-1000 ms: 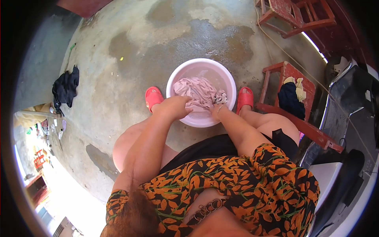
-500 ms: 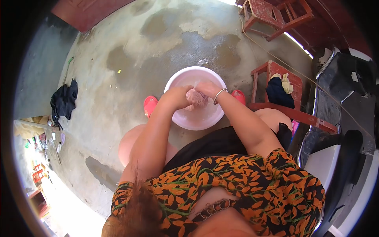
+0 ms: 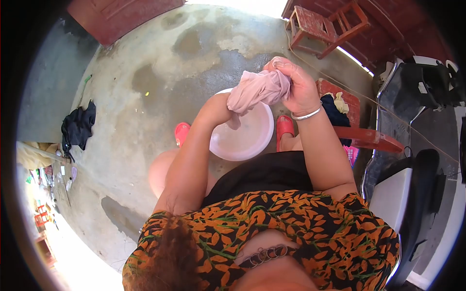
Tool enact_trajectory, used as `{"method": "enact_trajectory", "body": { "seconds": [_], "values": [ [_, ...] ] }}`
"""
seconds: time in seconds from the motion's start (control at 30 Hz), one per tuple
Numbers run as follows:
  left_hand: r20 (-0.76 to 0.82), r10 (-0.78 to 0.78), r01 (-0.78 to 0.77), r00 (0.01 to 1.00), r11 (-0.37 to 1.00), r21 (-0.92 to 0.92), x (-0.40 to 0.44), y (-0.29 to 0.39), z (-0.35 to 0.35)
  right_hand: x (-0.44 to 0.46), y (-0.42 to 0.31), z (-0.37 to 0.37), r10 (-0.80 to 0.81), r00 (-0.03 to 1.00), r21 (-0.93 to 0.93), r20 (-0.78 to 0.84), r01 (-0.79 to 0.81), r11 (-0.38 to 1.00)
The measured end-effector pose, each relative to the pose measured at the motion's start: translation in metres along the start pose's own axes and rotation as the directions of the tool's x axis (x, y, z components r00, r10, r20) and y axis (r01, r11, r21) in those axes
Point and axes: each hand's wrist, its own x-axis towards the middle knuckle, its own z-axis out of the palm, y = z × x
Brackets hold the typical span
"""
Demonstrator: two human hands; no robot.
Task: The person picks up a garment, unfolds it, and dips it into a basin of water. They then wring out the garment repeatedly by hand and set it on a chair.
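Observation:
A wet, bunched-up pale pink cloth (image 3: 257, 89) is stretched between my two hands, raised above a white plastic basin (image 3: 264, 145). Its exact kind is hidden by the folds. My left hand (image 3: 217, 109) is closed round the cloth's lower left end. At the upper right end, my right hand (image 3: 298, 87), with a silver bangle at the wrist, grips the cloth with curled fingers. A small end of cloth hangs below my left hand over the basin. Cloudy water shows in the basin, which stands on the floor between my feet.
Red slippers (image 3: 285, 127) flank the basin. On the right are a red wooden stool (image 3: 358, 106) with dark and cream cloths (image 3: 335, 107), and a black chair (image 3: 427, 194). A dark garment (image 3: 79, 127) lies on the left. The concrete floor (image 3: 131, 160) has wet patches.
Both hands have risen out of the basin, bringing the pink cloth up with them. My right hand has moved farther up and right, so the cloth is now drawn out between the hands.

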Motion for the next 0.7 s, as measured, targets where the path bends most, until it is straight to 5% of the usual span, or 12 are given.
{"method": "enact_trajectory", "body": {
  "seconds": [0.03, 0.1, 0.17, 0.2, 0.33, 0.37, 0.43, 0.5, 0.57, 0.7],
  "values": [
    [0.002, 0.0, 0.0, 1.0, 1.0, 0.005, 0.005, -0.006, 0.001, -0.001, -0.001, -0.011, 0.02, 1.0, 0.025, -0.019, -0.019, 1.0],
    [-0.303, 0.103, -0.069, 0.947, 0.99, 0.122, 0.018, -0.024, 0.007, -0.004, 0.025, -0.045, 0.03, 0.991, 0.139, -0.13, -0.012, 0.99],
    [-0.378, 0.209, -0.176, 0.902, 0.977, 0.121, 0.017, -0.019, 0.011, -0.007, 0.048, -0.049, 0.304, 0.814, 0.256, -0.495, -0.198, 0.946],
    [-0.446, 0.308, -0.28, 0.84, 0.951, 0.129, 0.014, -0.015, 0.015, -0.007, 0.06, -0.049, 0.343, 0.746, 0.112, -0.571, -0.344, 0.933],
    [-0.363, 0.374, -0.295, 0.854, 0.921, 0.256, 0.009, 0.014, 0.044, -0.005, 0.113, -0.056, 0.537, 0.683, 0.145, -0.495, -0.544, 0.826],
    [-0.362, 0.366, -0.287, 0.857, 0.923, 0.255, 0.011, 0.014, 0.053, -0.003, 0.132, -0.079, 0.491, 0.793, 0.248, -0.361, -0.427, 0.87],
    [-0.383, 0.628, -0.543, 0.678, 0.779, 0.314, 0.015, 0.01, 0.068, 0.001, 0.141, -0.09, 0.415, 0.88, 0.372, -0.23, -0.315, 0.873],
    [-0.362, 0.688, -0.586, 0.629, 0.726, 0.36, 0.008, 0.018, 0.073, 0.009, 0.119, -0.075, 0.448, 0.87, 0.315, -0.207, -0.374, 0.872],
    [-0.423, 0.805, -0.692, 0.416, 0.582, 0.427, 0.008, 0.024, 0.078, 0.007, 0.104, -0.062, 0.476, 0.866, 0.373, -0.151, -0.396, 0.839],
    [-0.477, 0.779, -0.573, 0.408, 0.625, 0.531, 0.017, 0.024, 0.068, 0.008, 0.111, -0.052, 0.348, 0.927, 0.515, -0.138, -0.233, 0.825]
  ]
}}
